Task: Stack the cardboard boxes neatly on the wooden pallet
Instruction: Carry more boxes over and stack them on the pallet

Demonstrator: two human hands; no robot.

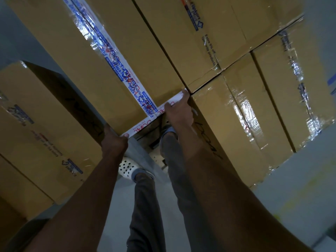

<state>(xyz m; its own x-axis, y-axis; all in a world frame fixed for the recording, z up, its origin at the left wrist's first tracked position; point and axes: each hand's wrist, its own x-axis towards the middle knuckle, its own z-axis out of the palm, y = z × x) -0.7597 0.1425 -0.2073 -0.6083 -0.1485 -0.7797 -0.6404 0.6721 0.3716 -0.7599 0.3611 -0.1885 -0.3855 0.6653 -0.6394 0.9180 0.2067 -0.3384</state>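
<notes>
— While both forearms reach out ahead, what sits closest beneath them?
— Dark trousers (145,206) and a white perforated clog (127,168) on the grey floor (291,179).
— And the hands?
— The left hand (114,142) is curled round the near left corner of the taped box (81,51), with its thumb on the white tape along the near edge. The right hand (179,111) grips that same edge at the near right corner, fingers bent over the top.
— Where is that box?
— Its right side is against the neighbouring boxes (236,115), tops about level. What it rests on is hidden. A separate box (36,133) stands to the left, across a gap.
— Farther off?
— The far boxes (209,33) butt against its right side, glossy with clear tape.
</notes>
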